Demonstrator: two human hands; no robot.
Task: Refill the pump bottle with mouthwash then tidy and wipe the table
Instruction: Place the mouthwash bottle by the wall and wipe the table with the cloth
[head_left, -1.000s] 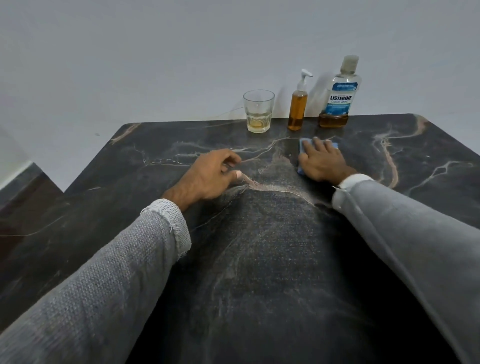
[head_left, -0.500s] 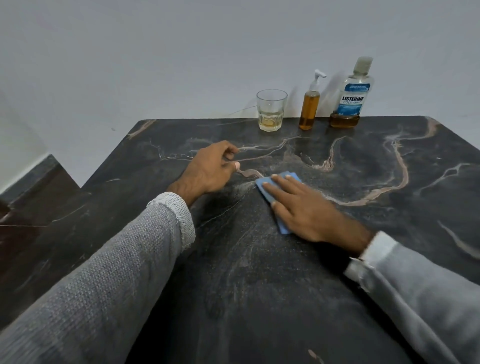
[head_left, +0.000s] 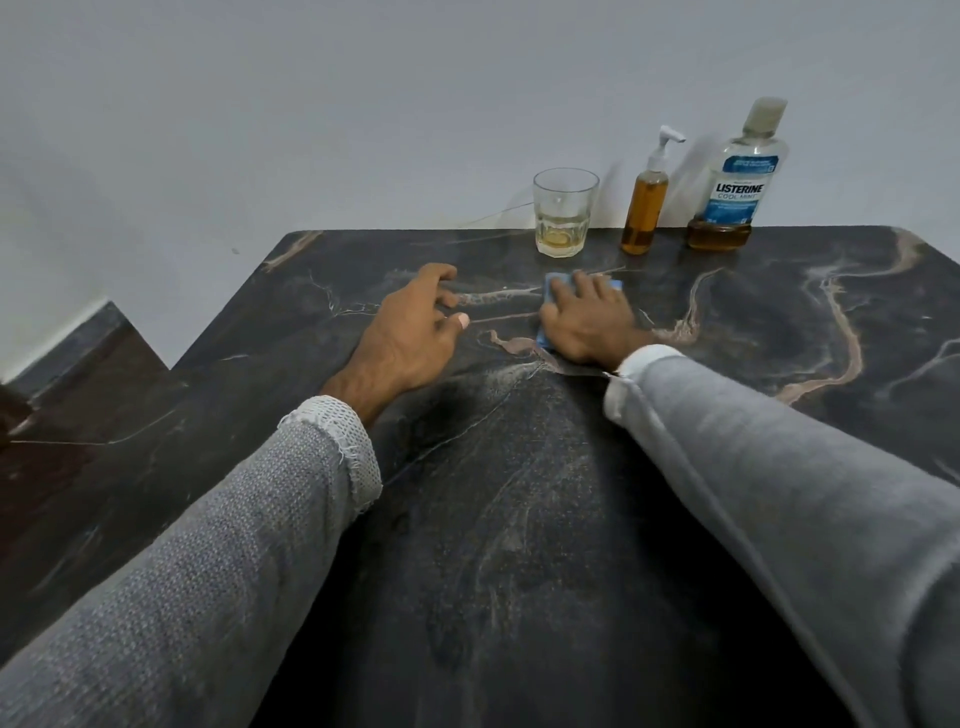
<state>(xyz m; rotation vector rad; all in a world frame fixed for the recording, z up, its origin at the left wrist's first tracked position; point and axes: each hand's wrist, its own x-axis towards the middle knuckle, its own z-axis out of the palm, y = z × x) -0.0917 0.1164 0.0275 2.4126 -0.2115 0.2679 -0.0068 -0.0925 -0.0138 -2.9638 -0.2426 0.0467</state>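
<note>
Pump bottle (head_left: 645, 202) stands at the worktop's (head_left: 519, 519) far edge between glass (head_left: 565, 213) and mouthwash bottle (head_left: 732, 176). Right hand (head_left: 587, 317) presses flat on the blue cloth (head_left: 550, 286) just before them; left hand (head_left: 410, 332) rests loosely curled, holding nothing. A wide sweep could topple the glass.

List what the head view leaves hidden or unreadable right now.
- Cloth: mostly hidden under the right hand; its full shape can't be told.
- Mouthwash bottle label: small print too tiny to read.
- Table: near edge cut off by the frame; parts covered by both sleeves.
- Left hand: palm hidden, contact with the table unclear.
</note>
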